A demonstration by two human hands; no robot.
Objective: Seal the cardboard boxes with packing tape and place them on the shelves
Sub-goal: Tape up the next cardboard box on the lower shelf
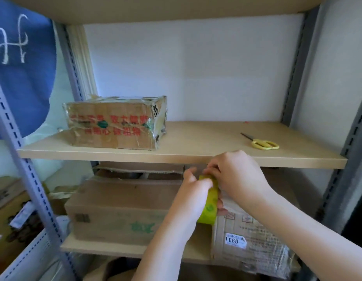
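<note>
I hold a roll of yellowish packing tape [209,203] in front of the lower shelf. My left hand [193,187] grips the roll from the left. My right hand [235,175] curls over its top right, fingers pinching at the roll's upper edge. Behind and below the roll on the lower shelf lie a brown cardboard box [119,209] with green print and a tape-wrapped box [251,236] bearing a "1060" label. On the upper shelf [196,157] at the left rests a box [115,122] with red print, heavily wrapped in clear tape.
Yellow-handled scissors [263,143] lie on the upper shelf at the right. Grey slotted uprights [344,138] frame the rack. A blue cloth [22,74] hangs at the left. More cartons [12,218] stand on the floor at the lower left.
</note>
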